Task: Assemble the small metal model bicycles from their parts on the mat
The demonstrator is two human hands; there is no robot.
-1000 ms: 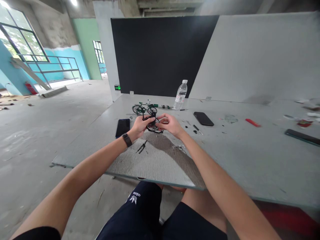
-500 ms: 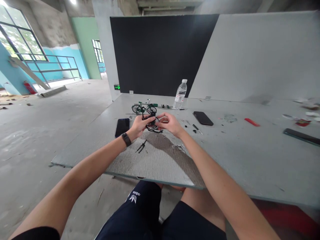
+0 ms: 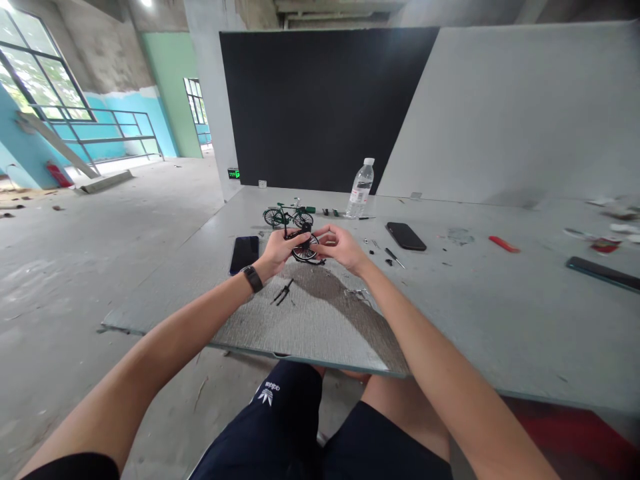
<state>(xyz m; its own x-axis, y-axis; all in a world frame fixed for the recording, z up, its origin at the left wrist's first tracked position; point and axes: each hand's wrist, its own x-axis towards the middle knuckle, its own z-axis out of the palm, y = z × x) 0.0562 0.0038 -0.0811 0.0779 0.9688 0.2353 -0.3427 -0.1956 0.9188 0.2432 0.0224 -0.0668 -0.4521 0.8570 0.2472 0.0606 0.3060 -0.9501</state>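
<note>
Both my hands meet over the grey board [image 3: 320,320] and hold a small black model bicycle part with a spoked wheel [image 3: 305,248]. My left hand [image 3: 278,252], with a black wristband, grips its left side with curled fingers. My right hand [image 3: 340,248] pinches the right side, fingers closed on it. A finished green model bicycle [image 3: 289,215] stands just behind them. A black fork piece [image 3: 283,293] lies on the board below my left wrist.
A black phone [image 3: 244,254] lies left of my hands, another phone [image 3: 405,236] to the right. A water bottle [image 3: 361,189] stands behind. A small screwdriver [image 3: 395,258], loose screws, a red tool [image 3: 503,244] and a dark flat device [image 3: 603,274] lie to the right.
</note>
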